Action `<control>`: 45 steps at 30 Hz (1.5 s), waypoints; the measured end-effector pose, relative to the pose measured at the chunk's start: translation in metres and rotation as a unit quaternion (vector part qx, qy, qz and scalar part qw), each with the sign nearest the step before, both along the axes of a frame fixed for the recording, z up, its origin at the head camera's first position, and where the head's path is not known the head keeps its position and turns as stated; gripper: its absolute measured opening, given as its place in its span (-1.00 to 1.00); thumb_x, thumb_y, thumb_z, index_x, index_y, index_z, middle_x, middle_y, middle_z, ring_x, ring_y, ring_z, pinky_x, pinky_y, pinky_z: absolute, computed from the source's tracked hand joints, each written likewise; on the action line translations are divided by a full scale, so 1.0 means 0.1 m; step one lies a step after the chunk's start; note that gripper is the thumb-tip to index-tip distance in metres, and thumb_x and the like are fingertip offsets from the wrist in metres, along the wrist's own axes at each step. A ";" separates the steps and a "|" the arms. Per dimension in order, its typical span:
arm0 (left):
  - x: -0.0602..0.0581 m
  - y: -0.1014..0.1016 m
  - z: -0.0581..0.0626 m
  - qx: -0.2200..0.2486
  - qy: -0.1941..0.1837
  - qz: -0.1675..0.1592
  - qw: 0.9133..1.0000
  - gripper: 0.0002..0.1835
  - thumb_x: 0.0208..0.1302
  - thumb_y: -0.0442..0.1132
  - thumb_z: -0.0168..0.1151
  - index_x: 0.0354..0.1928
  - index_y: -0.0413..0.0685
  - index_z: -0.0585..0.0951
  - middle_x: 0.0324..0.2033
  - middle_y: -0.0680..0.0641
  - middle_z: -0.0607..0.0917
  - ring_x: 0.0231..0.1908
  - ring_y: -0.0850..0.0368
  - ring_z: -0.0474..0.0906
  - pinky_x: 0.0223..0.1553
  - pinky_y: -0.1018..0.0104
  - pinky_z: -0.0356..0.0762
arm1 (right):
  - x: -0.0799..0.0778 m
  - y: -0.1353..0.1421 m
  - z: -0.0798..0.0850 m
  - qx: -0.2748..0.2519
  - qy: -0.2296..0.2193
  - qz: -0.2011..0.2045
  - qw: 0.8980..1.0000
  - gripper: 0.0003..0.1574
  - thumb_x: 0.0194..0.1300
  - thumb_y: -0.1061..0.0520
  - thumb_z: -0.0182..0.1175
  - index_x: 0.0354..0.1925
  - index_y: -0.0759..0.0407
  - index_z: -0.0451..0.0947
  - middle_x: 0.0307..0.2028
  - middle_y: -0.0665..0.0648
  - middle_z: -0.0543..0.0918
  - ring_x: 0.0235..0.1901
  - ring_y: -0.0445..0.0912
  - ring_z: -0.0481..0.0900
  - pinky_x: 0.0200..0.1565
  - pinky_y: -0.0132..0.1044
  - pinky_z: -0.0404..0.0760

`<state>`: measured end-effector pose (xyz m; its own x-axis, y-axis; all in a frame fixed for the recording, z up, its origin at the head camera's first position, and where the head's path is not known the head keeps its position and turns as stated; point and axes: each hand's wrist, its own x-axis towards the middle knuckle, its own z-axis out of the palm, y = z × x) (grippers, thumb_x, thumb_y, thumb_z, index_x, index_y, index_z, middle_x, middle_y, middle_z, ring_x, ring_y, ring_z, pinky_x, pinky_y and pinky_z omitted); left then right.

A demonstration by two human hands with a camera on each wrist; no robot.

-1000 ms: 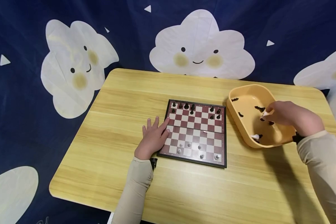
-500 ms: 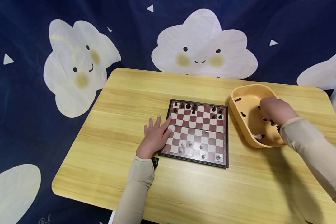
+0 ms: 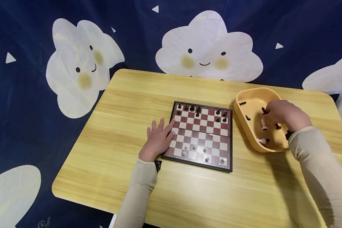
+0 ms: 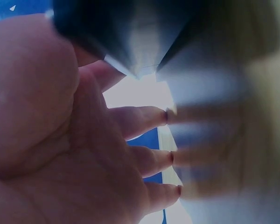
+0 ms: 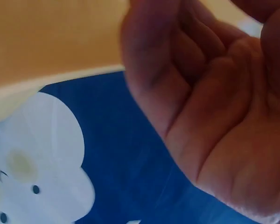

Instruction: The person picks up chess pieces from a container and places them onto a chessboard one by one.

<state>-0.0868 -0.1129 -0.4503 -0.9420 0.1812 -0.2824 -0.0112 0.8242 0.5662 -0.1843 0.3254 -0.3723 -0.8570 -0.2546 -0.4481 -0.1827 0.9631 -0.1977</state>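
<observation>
My left hand (image 3: pixel 156 142) rests along the left edge of a folding magnetic chessboard (image 3: pixel 199 136), fingers spread and straight. Black chess pieces (image 3: pixel 192 108) stand on its far rows and white pieces (image 3: pixel 205 150) on the near rows. My right hand (image 3: pixel 286 114) reaches down into an orange plastic box (image 3: pixel 246 134), fingers curled. A white chess piece (image 3: pixel 264 124) is right under its fingertips, and a black piece (image 3: pixel 264 110) lies beside the fingers. Whether the fingertips pinch either piece is not visible. In the right wrist view, the fingertips are outside the frame.
Several more pieces lie in the box, among them a white one (image 3: pixel 262 141) and a black one (image 3: pixel 247 117). Both box and board stand on a wood-grain table (image 3: pixel 136 91). Behind it hangs a dark blue cloth (image 3: pixel 136 38) printed with clouds.
In the box, my right hand moved left and then slightly back; the white piece near its fingers now shows whole and has shifted. The left hand stays on the board.
</observation>
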 end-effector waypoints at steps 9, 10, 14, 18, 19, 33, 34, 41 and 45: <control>0.00 -0.01 0.00 -0.004 0.000 -0.001 1.000 -0.41 0.65 0.01 -0.09 0.63 0.24 0.19 0.61 -0.32 -0.04 0.57 -0.40 -0.44 0.48 -0.38 -0.44 | 0.44 -0.11 0.04 -0.292 0.062 -0.101 0.949 -0.59 0.52 0.07 0.24 0.20 0.27 0.61 -0.08 -0.02 0.75 -0.25 -0.24 0.60 -0.38 -0.35 0.55; 0.00 -0.01 0.00 -0.004 0.001 0.000 1.000 -0.41 0.65 0.01 -0.09 0.63 0.24 0.19 0.61 -0.32 -0.04 0.57 -0.40 -0.44 0.48 -0.38 -0.44 | 0.48 -0.13 0.06 -0.319 0.060 -0.109 0.940 -0.61 0.51 0.07 0.25 0.18 0.23 0.62 -0.11 -0.09 0.75 -0.28 -0.27 0.59 -0.45 -0.33 0.52; -0.01 0.00 0.01 -0.002 0.003 0.000 1.000 -0.41 0.64 0.01 -0.08 0.63 0.23 0.19 0.61 -0.33 -0.03 0.57 -0.41 -0.44 0.47 -0.39 -0.44 | 0.60 -0.24 0.12 -0.388 0.051 -0.126 0.912 -0.73 0.48 0.14 0.29 0.10 0.15 0.63 -0.19 -0.15 0.75 -0.30 -0.21 0.60 -0.52 -0.26 0.44; -0.01 0.00 0.01 0.000 0.003 -0.004 1.000 -0.41 0.65 0.01 -0.09 0.63 0.22 0.19 0.61 -0.33 -0.04 0.57 -0.41 -0.44 0.47 -0.39 -0.44 | 0.68 -0.37 0.17 -0.450 0.052 -0.099 0.886 -0.74 0.43 0.32 0.28 0.06 0.30 0.62 -0.20 0.00 0.76 -0.26 -0.19 0.69 -0.28 -0.39 0.62; -0.01 0.00 0.01 0.001 0.004 -0.003 1.000 -0.41 0.65 0.01 -0.09 0.63 0.22 0.20 0.61 -0.34 -0.04 0.57 -0.41 -0.44 0.47 -0.39 -0.44 | 0.69 -0.41 0.18 -0.463 0.055 -0.088 0.880 -0.74 0.41 0.35 0.28 0.05 0.34 0.61 -0.20 0.04 0.76 -0.25 -0.18 0.70 -0.24 -0.39 0.64; -0.01 0.01 -0.01 -0.001 0.006 -0.003 1.000 -0.41 0.64 0.01 -0.08 0.63 0.22 0.20 0.61 -0.33 -0.04 0.57 -0.41 -0.44 0.47 -0.39 -0.44 | 0.62 -0.90 0.10 -0.454 0.152 -0.093 0.873 -0.83 0.37 0.17 0.40 -0.29 0.25 0.63 -0.21 0.00 0.69 -0.51 -0.12 0.46 -0.55 -0.33 0.42; -0.02 0.01 -0.01 -0.001 0.005 -0.003 1.000 -0.41 0.65 0.01 -0.09 0.63 0.22 0.20 0.61 -0.33 -0.04 0.57 -0.41 -0.44 0.47 -0.39 -0.44 | 0.62 -0.91 0.10 -0.456 0.155 -0.098 0.871 -0.82 0.37 0.16 0.40 -0.29 0.25 0.63 -0.21 0.01 0.69 -0.49 -0.12 0.46 -0.53 -0.33 0.41; -0.02 0.00 -0.02 -0.002 0.005 -0.001 1.000 -0.41 0.65 0.01 -0.09 0.63 0.23 0.19 0.61 -0.32 -0.04 0.57 -0.40 -0.44 0.47 -0.39 -0.44 | 0.60 -1.00 0.12 -0.453 0.171 -0.154 0.861 -0.81 0.36 0.16 0.34 -0.06 0.13 0.66 -0.39 -0.06 0.64 -0.55 -0.15 0.41 -0.61 -0.33 0.35; -0.01 0.00 -0.03 0.000 0.006 -0.001 1.000 -0.41 0.64 0.01 -0.09 0.63 0.23 0.20 0.61 -0.32 -0.04 0.57 -0.40 -0.45 0.47 -0.39 -0.44 | 0.56 -1.03 0.09 -0.467 0.202 -0.160 0.846 -0.74 0.34 0.15 0.40 -0.02 0.17 0.71 -0.53 -0.09 0.59 -0.58 -0.16 0.39 -0.59 -0.36 0.36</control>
<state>-0.0882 -0.1130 -0.4533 -0.9449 0.1824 -0.2719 -0.0037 0.8243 0.5661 -0.1285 0.2227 -0.3628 -0.9842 -0.0623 0.1658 -0.1763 0.4342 -0.8834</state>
